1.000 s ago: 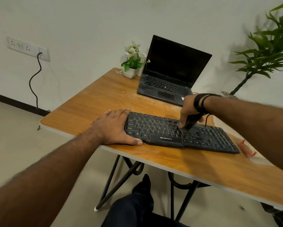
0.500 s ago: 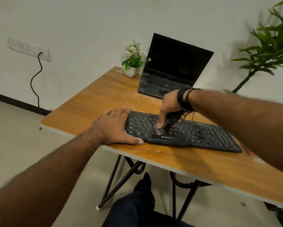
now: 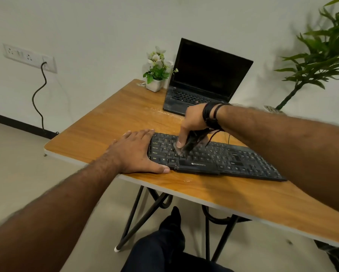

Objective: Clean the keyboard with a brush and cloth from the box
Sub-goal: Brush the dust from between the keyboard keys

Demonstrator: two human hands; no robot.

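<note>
Shifted leftward along the keyboard point(image 3: 213, 160) since the earlier frame, the right hand point(image 3: 193, 122) grips a dark brush point(image 3: 192, 143) – bristles blurred, down on the left-side keys – while the left hand point(image 3: 137, 154) lies flat, fingers straight, pressing the keyboard's left end on the wooden table point(image 3: 109, 122).

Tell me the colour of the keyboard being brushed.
Black, with pale key legends; the keyboard shows best in the head view.

Office or home desk: laptop point(image 3: 204, 83), keyboard point(image 3: 223, 160), wall sockets point(image 3: 27, 56)
</note>
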